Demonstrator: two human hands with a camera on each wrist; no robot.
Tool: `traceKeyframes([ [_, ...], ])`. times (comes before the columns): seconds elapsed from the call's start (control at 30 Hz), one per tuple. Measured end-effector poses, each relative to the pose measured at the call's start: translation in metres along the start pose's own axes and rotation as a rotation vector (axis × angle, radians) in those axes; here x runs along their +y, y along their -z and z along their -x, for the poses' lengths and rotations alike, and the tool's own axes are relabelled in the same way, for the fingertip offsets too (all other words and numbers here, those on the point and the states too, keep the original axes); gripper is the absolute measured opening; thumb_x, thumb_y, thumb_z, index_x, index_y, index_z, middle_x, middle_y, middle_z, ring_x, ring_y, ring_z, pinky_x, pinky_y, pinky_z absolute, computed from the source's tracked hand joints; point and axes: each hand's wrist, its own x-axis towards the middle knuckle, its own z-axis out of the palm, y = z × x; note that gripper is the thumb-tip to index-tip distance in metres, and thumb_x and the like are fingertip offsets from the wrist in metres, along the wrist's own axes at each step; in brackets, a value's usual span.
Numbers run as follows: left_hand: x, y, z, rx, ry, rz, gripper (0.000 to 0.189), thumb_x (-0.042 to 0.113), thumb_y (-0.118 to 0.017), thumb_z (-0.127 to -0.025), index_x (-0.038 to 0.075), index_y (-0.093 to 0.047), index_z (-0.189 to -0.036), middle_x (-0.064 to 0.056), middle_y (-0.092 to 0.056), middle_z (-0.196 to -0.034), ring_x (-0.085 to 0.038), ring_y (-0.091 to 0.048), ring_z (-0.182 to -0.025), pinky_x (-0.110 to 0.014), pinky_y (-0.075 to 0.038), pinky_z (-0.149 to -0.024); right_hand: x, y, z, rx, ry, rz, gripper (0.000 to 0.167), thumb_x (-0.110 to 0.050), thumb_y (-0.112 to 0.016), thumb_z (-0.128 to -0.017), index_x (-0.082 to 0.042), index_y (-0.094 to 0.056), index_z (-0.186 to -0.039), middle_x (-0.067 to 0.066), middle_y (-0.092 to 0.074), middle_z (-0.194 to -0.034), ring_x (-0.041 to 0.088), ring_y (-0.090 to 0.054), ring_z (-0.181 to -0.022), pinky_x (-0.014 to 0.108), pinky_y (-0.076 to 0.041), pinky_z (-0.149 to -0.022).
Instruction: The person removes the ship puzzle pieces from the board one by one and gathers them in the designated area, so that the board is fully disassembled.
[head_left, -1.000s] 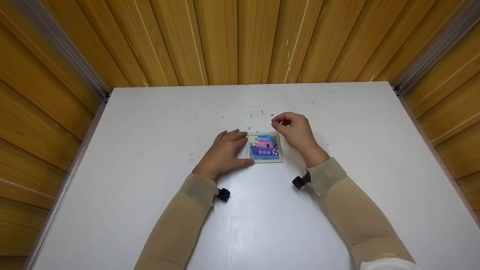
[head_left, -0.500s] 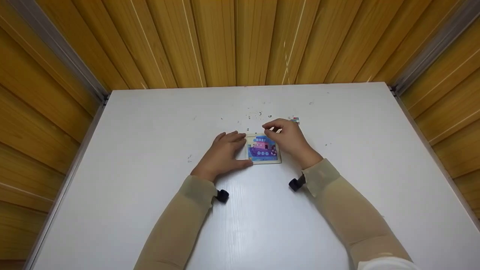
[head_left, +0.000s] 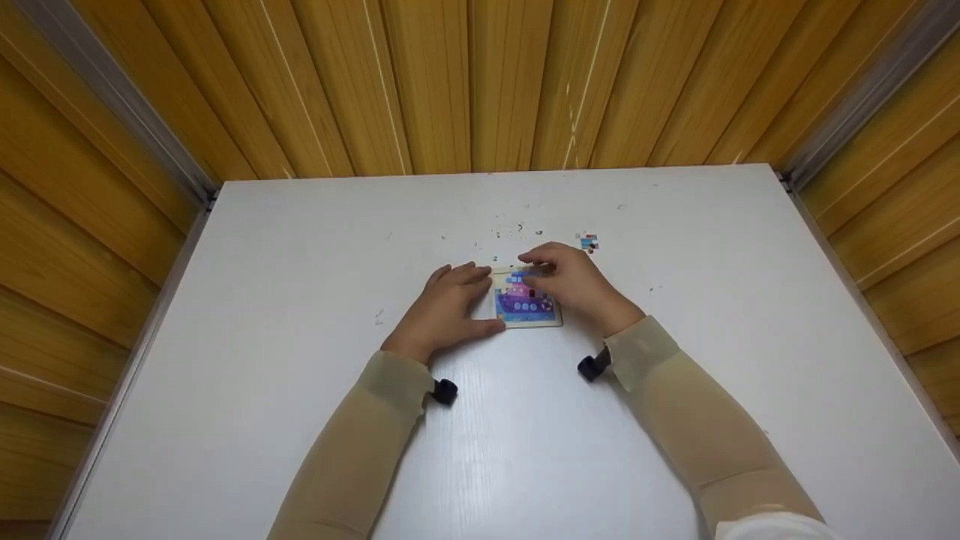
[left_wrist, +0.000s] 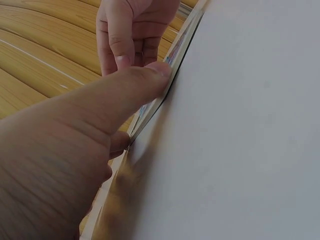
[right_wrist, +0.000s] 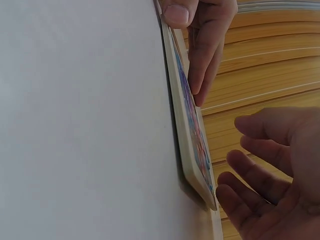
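Observation:
A small jigsaw puzzle (head_left: 517, 306) with a purple and pink boat picture lies in a pale frame on the white table. My left hand (head_left: 446, 307) holds the frame's left side, thumb at the near corner and fingers at the far one. In the left wrist view the thumb (left_wrist: 145, 82) presses on the frame's edge. Over the puzzle's upper right is my right hand (head_left: 577, 281), hiding that corner. Its fingers (right_wrist: 265, 185) are loosely bent and spread in the right wrist view, and I see nothing between them.
A little cluster of multicoloured bits (head_left: 589, 242) lies beyond my right hand. Small dark marks (head_left: 519, 226) dot the white table (head_left: 315, 247) behind the puzzle. A yellow wood-look panel wall (head_left: 442, 90) rises past the back edge.
My right hand has come left and nearer over the puzzle, its thumb and forefinger parting. The multicoloured bits it covered now show. My left hand stays on the frame.

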Motion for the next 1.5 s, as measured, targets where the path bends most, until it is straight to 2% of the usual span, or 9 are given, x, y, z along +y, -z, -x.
traceKeyframes([
  [0.23,0.000,0.000,0.000,-0.013,0.004,-0.012,0.092,0.068,-0.081,-0.097,0.010,-0.058,-0.165,-0.001,-0.051,-0.179,-0.028,-0.038,-0.173,-0.049,-0.016,-0.147,0.004,-0.001,-0.001,-0.099,0.039,0.128,0.043,-0.019,-0.078,-0.107,-0.009,-0.075,-0.149,0.010,-0.066,-0.156,0.036,-0.057,-0.155,0.056,-0.040,-0.138],
  [0.47,0.002,0.001,0.001,-0.018,0.011,-0.011,0.091,0.066,-0.081,-0.098,0.009,-0.058,-0.165,-0.001,-0.051,-0.179,-0.028,-0.039,-0.172,-0.050,-0.017,-0.147,0.010,-0.002,-0.003,-0.143,0.122,0.258,0.037,-0.019,-0.072,-0.111,-0.009,-0.077,-0.146,0.012,-0.064,-0.156,0.037,-0.052,-0.156,0.058,-0.037,-0.138],
  [0.7,0.002,0.002,0.001,-0.015,0.005,-0.006,0.091,0.066,-0.081,-0.098,0.009,-0.058,-0.165,-0.002,-0.051,-0.179,-0.029,-0.040,-0.172,-0.051,-0.018,-0.147,0.013,-0.002,-0.003,-0.146,0.152,0.287,0.036,-0.017,-0.071,-0.111,-0.012,-0.077,-0.147,0.011,-0.063,-0.154,0.036,-0.050,-0.154,0.058,-0.037,-0.138],
  [0.93,0.002,0.002,0.000,-0.012,-0.005,-0.019,0.091,0.067,-0.080,-0.098,0.009,-0.058,-0.165,-0.002,-0.052,-0.178,-0.029,-0.040,-0.172,-0.052,-0.019,-0.147,0.013,-0.004,-0.003,-0.168,0.147,0.327,0.041,-0.020,-0.066,-0.114,-0.023,-0.072,-0.155,0.011,-0.059,-0.157,0.038,-0.045,-0.156,0.061,-0.035,-0.139],
  [1.27,0.002,0.002,0.001,-0.010,0.002,-0.010,0.090,0.066,-0.081,-0.098,0.010,-0.059,-0.165,-0.003,-0.052,-0.178,-0.027,-0.039,-0.172,-0.051,-0.018,-0.147,0.014,-0.006,-0.005,-0.168,0.144,0.314,0.044,-0.014,-0.064,-0.113,-0.019,-0.069,-0.157,0.012,-0.055,-0.159,0.038,-0.042,-0.157,0.062,-0.033,-0.138],
  [1.5,0.002,0.002,0.001,-0.013,-0.001,-0.005,0.090,0.065,-0.082,-0.097,0.009,-0.060,-0.164,-0.004,-0.053,-0.177,-0.029,-0.039,-0.172,-0.053,-0.017,-0.147,0.010,-0.009,-0.004,-0.185,0.159,0.342,0.044,-0.012,-0.059,-0.115,-0.022,-0.070,-0.157,0.012,-0.052,-0.154,0.038,-0.041,-0.150,0.062,-0.033,-0.134],
])
